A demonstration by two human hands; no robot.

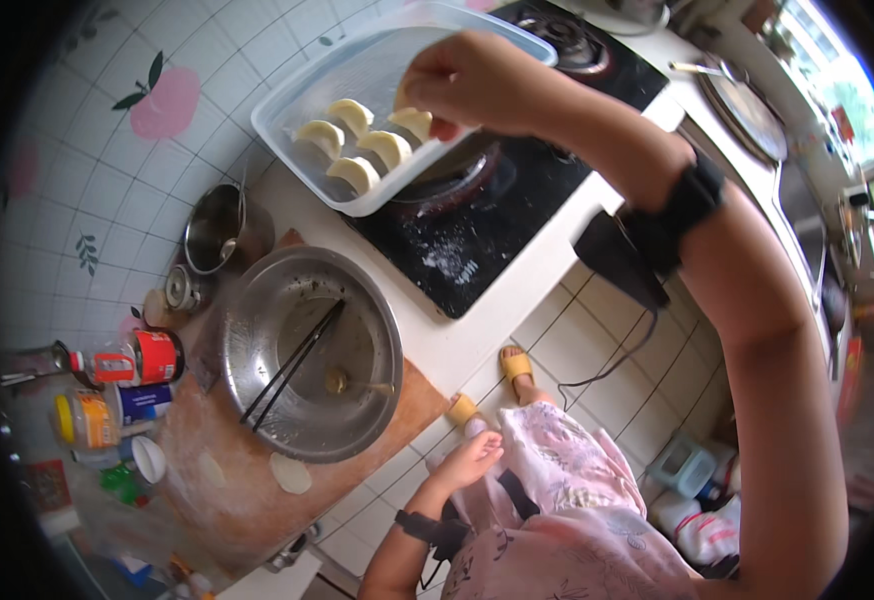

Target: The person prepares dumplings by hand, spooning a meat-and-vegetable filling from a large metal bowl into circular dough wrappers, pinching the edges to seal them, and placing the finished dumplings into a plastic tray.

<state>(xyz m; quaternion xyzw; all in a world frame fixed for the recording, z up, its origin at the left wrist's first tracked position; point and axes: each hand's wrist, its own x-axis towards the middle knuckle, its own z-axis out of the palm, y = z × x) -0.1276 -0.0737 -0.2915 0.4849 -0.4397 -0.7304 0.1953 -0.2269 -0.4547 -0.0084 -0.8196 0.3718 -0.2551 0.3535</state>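
Note:
My right hand [456, 86] is over a translucent plastic container [287, 142], fingers pointing down into it. A dumpling [412, 122] shows right at its fingertips; whether they grip it I cannot tell. Several more pale, crescent-shaped dumplings [386, 148] lie apart from one another at the container's near end. Low in front of my body, my left hand [473, 459] hangs with loosely bent fingers and nothing in it. To its left, a stainless steel basin [388, 300] holds black chopsticks [294, 364] and a spoon [366, 387], with scraps of filling on its wall.
Beneath the basin is a floured wooden board [182, 472] with a dough wrapper [290, 474]. The container sits partly over a black gas stove [444, 262]. A metal pot [197, 225], sauce bottles [144, 356] and a yellow-capped jar [88, 420] line the tiled wall. A cable [617, 364] hangs near the floor.

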